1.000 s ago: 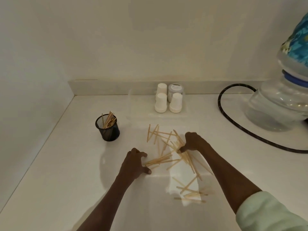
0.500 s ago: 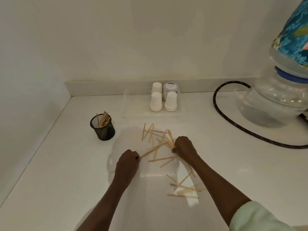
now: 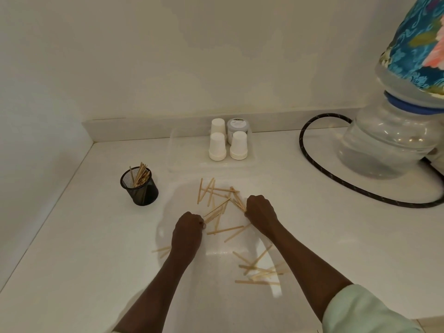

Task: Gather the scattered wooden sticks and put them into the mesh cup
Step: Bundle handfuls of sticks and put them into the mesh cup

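Note:
Thin wooden sticks (image 3: 217,200) lie scattered over the white counter (image 3: 72,248) in front of me, with a second loose heap (image 3: 259,270) nearer, between my forearms. My left hand (image 3: 188,230) is curled and grips the ends of several sticks that fan up to the right. A small bundle of sticks is pinched at the left side of my curled right hand (image 3: 260,211). The black mesh cup (image 3: 139,186) stands upright to the left, about a hand's width from the pile, with several sticks inside it.
A clear tray (image 3: 187,152) at the back holds three upturned white paper cups (image 3: 217,146) and a grey lidded jar (image 3: 236,126). A black hose (image 3: 310,162) loops at the right beside a large water bottle (image 3: 389,143). Walls close the left and back.
Both hands have closed on sticks: the left has curled round a few stick ends, and the right has shifted left and away from me, taking a bundle. The camera view has shifted slightly.

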